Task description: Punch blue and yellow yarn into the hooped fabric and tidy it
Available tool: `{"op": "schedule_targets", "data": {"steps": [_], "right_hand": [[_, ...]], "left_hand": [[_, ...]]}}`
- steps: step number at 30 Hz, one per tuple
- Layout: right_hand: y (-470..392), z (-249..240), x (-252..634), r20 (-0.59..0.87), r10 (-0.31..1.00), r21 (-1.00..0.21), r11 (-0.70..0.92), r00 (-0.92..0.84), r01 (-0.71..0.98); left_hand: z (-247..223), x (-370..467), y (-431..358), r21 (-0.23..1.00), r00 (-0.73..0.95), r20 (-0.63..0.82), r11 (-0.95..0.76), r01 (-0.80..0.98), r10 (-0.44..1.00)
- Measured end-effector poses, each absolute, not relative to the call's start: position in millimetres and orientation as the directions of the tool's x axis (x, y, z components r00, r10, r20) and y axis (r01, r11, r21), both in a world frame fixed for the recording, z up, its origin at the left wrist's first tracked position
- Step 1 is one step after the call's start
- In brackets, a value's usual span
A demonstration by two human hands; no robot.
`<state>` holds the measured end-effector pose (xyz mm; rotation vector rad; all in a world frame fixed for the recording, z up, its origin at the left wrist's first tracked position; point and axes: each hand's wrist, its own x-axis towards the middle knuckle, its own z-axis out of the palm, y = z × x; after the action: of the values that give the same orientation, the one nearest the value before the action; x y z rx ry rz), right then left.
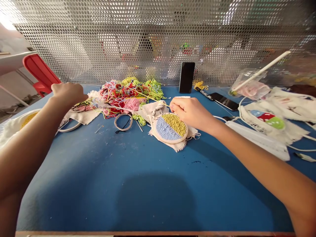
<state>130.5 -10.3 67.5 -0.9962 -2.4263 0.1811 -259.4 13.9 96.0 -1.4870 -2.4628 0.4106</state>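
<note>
A small embroidery hoop lies on the blue table, its cloth covered with looped yarn, blue on the left and yellow on the right. Just above its upper right edge is my right hand, fingers pinched on a yellow yarn strand that runs up and left to the yarn heap. My left hand is raised at the left, above white cloth near the heap. Its fingers are curled, and what they hold, if anything, is hidden. Frayed cream fabric sticks out around the hoop.
An empty ring and a needle lie left of the hoop. A phone stands against the perforated metal screen; another phone lies flat. Further right are a white strip and a red, blue and green hooped piece.
</note>
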Motion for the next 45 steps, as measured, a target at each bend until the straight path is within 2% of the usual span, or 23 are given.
{"op": "schedule_targets", "data": {"steps": [1,3,6,10,13,18,21,24,26,28,30,32,33,35,40,42,45], "right_hand": [[-9.8,67.2,130.4,0.402,0.688,-0.304,0.722,-0.604,0.621],[-8.5,66.6,130.4,0.406,0.687,-0.302,0.723,-0.603,0.621],[-6.9,66.2,130.2,0.412,0.684,-0.301,0.726,-0.602,0.618],[-7.2,66.4,128.5,0.406,0.684,-0.300,0.726,-0.606,0.619],[-9.2,66.5,127.0,0.404,0.687,-0.302,0.724,-0.604,0.621],[-14.5,66.4,128.4,0.398,0.691,-0.314,0.720,-0.603,0.619],[-16.7,66.4,131.2,0.404,0.687,-0.329,0.725,-0.604,0.606],[-17.1,66.5,133.4,0.391,0.686,-0.340,0.727,-0.614,0.596],[-16.6,66.7,133.9,0.384,0.683,-0.343,0.730,-0.622,0.591],[-16.1,66.8,133.7,0.379,0.679,-0.340,0.734,-0.629,0.588],[-15.6,66.7,133.0,0.373,0.680,-0.334,0.734,-0.632,0.592],[-15.3,66.6,132.3,0.367,0.683,-0.326,0.730,-0.632,0.600],[-15.2,66.5,132.0,0.367,0.684,-0.324,0.729,-0.630,0.603],[-15.3,66.6,131.7,0.368,0.684,-0.326,0.729,-0.630,0.602],[-16.2,68.3,132.0,0.361,0.695,-0.342,0.719,-0.621,0.605],[-15.6,69.0,132.1,0.360,0.694,-0.347,0.720,-0.623,0.601],[-13.2,69.9,132.1,0.361,0.694,-0.355,0.720,-0.623,0.596]], "left_hand": [[95.9,-258.3,13.3,-0.359,-0.454,0.040,0.437,0.825,0.890],[95.0,-248.8,10.1,-0.355,-0.392,0.098,0.400,0.845,0.915],[92.4,-220.8,4.8,-0.297,-0.207,0.218,0.267,0.917,0.954],[83.6,-179.7,11.4,-0.274,-0.025,0.208,0.083,0.958,0.978],[72.5,-159.2,30.0,-0.274,0.029,0.200,0.028,0.961,0.979],[64.5,-140.3,58.5,-0.352,0.226,0.140,-0.165,0.921,0.964],[70.4,-124.4,55.1,-0.306,0.305,0.263,-0.221,0.926,0.915],[77.3,-101.3,30.3,-0.163,0.328,0.481,-0.285,0.945,0.813],[79.9,-84.3,3.1,-0.038,0.378,0.571,-0.437,0.899,0.728],[81.4,-67.6,-28.9,0.081,0.452,0.628,-0.631,0.771,0.633],[82.9,-52.9,-59.7,0.044,0.615,0.642,-0.823,0.567,0.458],[83.9,-41.6,-82.7,-0.107,0.781,0.582,-0.932,0.347,0.224],[83.7,-37.8,-89.6,-0.185,0.825,0.543,-0.935,0.302,0.159],[80.9,-34.8,-93.6,-0.288,0.868,0.478,-0.910,0.297,0.133],[70.5,-50.3,-66.2,-0.488,0.829,0.396,-0.674,0.555,0.396],[75.1,-62.5,-51.7,-0.509,0.739,0.445,-0.536,0.673,0.506],[95.9,-86.2,-32.1,-0.410,0.429,0.506,-0.229,0.883,0.748]]}}
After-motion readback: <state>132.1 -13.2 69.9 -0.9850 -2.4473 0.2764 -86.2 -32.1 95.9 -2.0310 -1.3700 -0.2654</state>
